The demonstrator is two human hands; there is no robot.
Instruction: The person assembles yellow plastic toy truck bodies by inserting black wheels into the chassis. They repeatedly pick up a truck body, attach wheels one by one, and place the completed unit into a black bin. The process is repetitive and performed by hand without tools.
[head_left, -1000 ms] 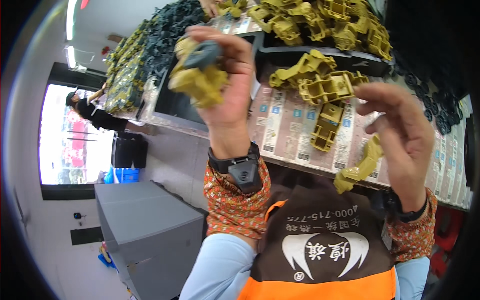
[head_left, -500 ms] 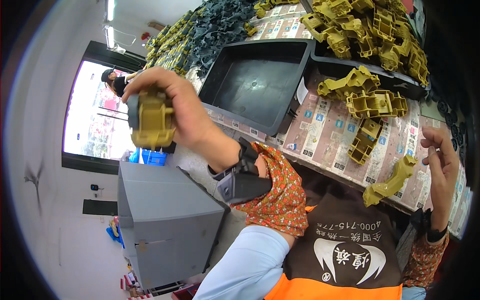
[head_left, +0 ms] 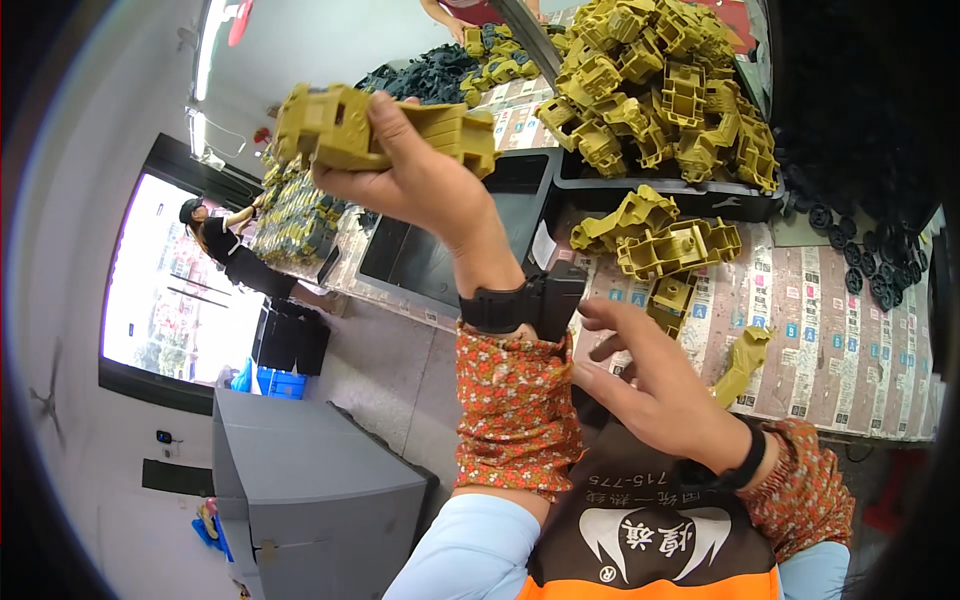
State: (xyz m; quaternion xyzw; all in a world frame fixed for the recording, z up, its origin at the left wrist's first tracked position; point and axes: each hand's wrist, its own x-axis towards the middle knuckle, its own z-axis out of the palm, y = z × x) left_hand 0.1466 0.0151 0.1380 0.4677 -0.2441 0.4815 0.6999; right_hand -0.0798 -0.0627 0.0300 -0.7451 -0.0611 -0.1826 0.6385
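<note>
"So, what has the left hand (head_left: 430,190) got?"

"An olive-yellow, hollow plastic vehicle body (head_left: 345,125), raised well above the table (head_left: 805,300) with its striped paper covering. The thumb is closed over its middle, the fingers underneath. It looks like one long piece, though the thumb hides part of it."

"Why grip it there?"

"Probably for balance: held near the middle, both ends stick out freely and the side can be seen."

"And the right hand (head_left: 660,385)?"

"Nothing visible in it. The fingers are loosely bent and parted, the thumb standing away. It's just beside the black wrist strap (head_left: 540,300) on the other arm; whether a fingertip touches, I can't tell."

"What about the heap?"

"More olive-yellow bodies (head_left: 665,85), piled high in a shallow black plastic tray (head_left: 735,208), perhaps so the tray keeps them together within reach. A few loose olive-yellow bodies (head_left: 690,245) lie nearer the person, likely for an easy pick-up."

"Anything else close?"

"A second black rectangular tray (head_left: 415,258) sits below the raised piece, and small black wheels (head_left: 880,250) lie off to the right, apparently sorted by kind."
</note>
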